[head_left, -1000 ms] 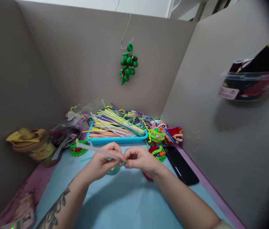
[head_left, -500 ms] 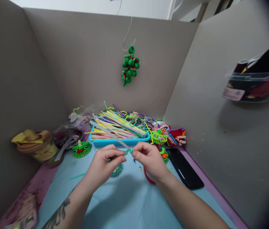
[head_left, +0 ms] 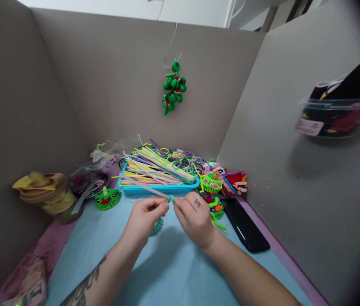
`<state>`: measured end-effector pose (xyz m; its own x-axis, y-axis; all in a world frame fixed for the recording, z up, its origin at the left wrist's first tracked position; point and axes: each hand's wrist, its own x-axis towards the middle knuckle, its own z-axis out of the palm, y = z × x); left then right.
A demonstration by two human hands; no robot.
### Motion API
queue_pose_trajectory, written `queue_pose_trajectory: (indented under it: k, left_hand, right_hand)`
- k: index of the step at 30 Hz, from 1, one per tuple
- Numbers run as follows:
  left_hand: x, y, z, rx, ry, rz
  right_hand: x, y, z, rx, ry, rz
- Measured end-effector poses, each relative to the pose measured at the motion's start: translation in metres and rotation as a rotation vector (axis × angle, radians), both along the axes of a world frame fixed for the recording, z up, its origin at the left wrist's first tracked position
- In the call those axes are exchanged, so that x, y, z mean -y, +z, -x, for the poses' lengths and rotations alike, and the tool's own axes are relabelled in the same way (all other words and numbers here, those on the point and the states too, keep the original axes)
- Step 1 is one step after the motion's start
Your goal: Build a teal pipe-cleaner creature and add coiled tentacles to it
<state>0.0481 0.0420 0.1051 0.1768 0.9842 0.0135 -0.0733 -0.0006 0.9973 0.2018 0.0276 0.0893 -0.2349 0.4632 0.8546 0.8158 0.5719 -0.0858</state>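
Observation:
My left hand (head_left: 144, 219) and my right hand (head_left: 194, 219) meet over the light blue mat (head_left: 167, 272). Both pinch a thin pale stick (head_left: 141, 186) that runs up and left from my fingers. A teal pipe cleaner (head_left: 171, 198) is wound round the stick's near end, right between my fingertips. Under my left hand a small teal coiled piece (head_left: 157, 227) lies on the mat. Behind my hands stands a blue tray (head_left: 159, 188) heaped with coloured pipe cleaners.
A black phone (head_left: 245, 225) lies right of my right hand. Finished pipe-cleaner figures (head_left: 222, 180) crowd the tray's right end; a green frog figure (head_left: 107, 198) sits at left. A tan lidded container (head_left: 44, 193) stands far left. A green ornament (head_left: 173, 87) hangs on the back partition.
My hands rose from the mat toward the tray. The stick swung from pointing left to pointing up-left, and my right hand rolled knuckles-up against the wound end.

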Motion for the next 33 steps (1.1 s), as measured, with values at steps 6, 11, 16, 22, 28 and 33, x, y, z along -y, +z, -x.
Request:
queue_pose_trajectory:
  k: [6,11,16,22,28,33]
  left_hand:
    - [-0.008,-0.013,-0.002,-0.011,0.02,0.061]
    - [-0.012,-0.016,-0.001,-0.13,0.089,0.059]
    - [-0.016,-0.013,0.002,-0.228,0.17,-0.104]
    - [-0.02,0.0,0.017,-0.456,0.093,-0.5]
    - [-0.016,0.01,0.027,-0.485,-0.188,-0.796]
    - [-0.012,0.012,0.029,-0.516,-0.279,-0.771]
  right_hand:
    - [-0.008,-0.014,0.005,0.152,-0.09,-0.018]
    - [-0.009,-0.024,0.005,0.206,-0.038,-0.012]
    - [-0.009,-0.023,0.007,0.055,0.083,0.122]
    - [-0.013,0.001,0.0,-0.548,0.353,0.574]
    - [-0.02,0.005,-0.013,-0.784,0.742,1.257]
    - [-0.021,-0.003,-0.012,-1.059,0.889,1.529]
